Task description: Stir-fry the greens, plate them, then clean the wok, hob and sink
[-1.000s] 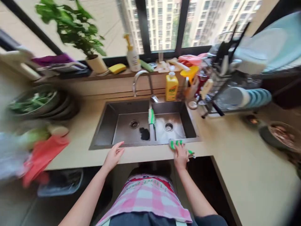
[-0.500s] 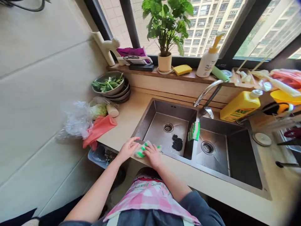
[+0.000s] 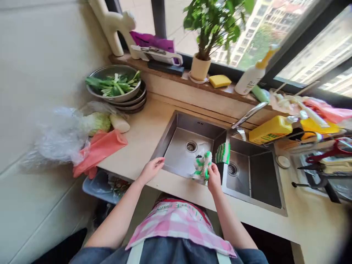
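Note:
My right hand [image 3: 214, 178] pinches a green-and-white dishcloth [image 3: 202, 167], bunched and hanging over the front part of the left sink basin [image 3: 176, 143]. My left hand [image 3: 152, 169] is by the basin's front left corner, fingers stretched out and holding nothing. Another green-and-white striped cloth [image 3: 222, 153] hangs over the divider between the two basins, just right of the held cloth. The black scourer in the left basin is mostly hidden behind the held cloth.
Red rubber gloves [image 3: 100, 150], a plastic bag [image 3: 59, 137] and stacked bowls with leafy greens [image 3: 118, 84] stand on the left counter. The faucet [image 3: 250, 113] is behind the basins. A yellow detergent bottle [image 3: 271, 130] and red scissors [image 3: 330, 152] are at right.
The cloth has been lifted from the counter's front edge and carried right over the basin in my right hand. My left hand has come away from it. The view has shifted.

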### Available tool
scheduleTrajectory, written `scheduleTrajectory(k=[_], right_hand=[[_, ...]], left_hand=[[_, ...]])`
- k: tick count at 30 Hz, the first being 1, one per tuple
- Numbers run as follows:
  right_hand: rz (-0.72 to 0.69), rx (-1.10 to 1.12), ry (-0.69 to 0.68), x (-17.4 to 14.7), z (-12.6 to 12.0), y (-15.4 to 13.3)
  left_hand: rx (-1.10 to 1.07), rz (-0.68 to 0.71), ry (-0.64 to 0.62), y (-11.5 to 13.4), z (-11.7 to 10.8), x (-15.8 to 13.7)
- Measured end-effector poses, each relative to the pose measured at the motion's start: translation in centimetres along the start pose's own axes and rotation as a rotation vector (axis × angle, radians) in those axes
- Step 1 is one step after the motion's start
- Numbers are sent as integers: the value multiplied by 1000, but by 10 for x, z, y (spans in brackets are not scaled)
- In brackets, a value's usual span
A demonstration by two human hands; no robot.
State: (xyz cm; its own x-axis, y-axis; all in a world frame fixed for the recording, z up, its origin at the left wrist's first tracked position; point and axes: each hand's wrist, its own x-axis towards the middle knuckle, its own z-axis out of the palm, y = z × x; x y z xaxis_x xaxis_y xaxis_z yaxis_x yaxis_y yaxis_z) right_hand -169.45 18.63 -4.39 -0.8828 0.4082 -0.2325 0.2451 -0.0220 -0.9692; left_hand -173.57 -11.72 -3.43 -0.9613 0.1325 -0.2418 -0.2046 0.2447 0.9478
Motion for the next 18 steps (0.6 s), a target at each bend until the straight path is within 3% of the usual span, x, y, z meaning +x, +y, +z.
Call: scheduleTrajectory(k=[3, 8, 10, 12, 13, 14, 15, 18], right_hand=[[-231, -235, -253, -19, 22, 3], [-949, -672, -1181, -78, 96, 39], [-1086, -774, -1340, -81, 130, 46], [-991, -867, -1200, -54, 159, 37], [-888, -907, -1054, -29, 169, 26], [-739, -949, -808, 1, 177, 11], [-687, -973, -641, 34, 182, -7], [-631, -967, -331, 110, 189, -53]], left_hand=[[15, -4, 75, 5, -16, 0], [27, -87, 292, -4, -51, -36], [9, -147, 362, -12, -55, -61], [-17, -216, 417, -21, -53, -88], [-34, -246, 443, -25, -51, -102], [-52, -271, 469, -29, -49, -116], [-71, -294, 495, -33, -48, -130], [-124, -367, 587, -47, -45, -171]])
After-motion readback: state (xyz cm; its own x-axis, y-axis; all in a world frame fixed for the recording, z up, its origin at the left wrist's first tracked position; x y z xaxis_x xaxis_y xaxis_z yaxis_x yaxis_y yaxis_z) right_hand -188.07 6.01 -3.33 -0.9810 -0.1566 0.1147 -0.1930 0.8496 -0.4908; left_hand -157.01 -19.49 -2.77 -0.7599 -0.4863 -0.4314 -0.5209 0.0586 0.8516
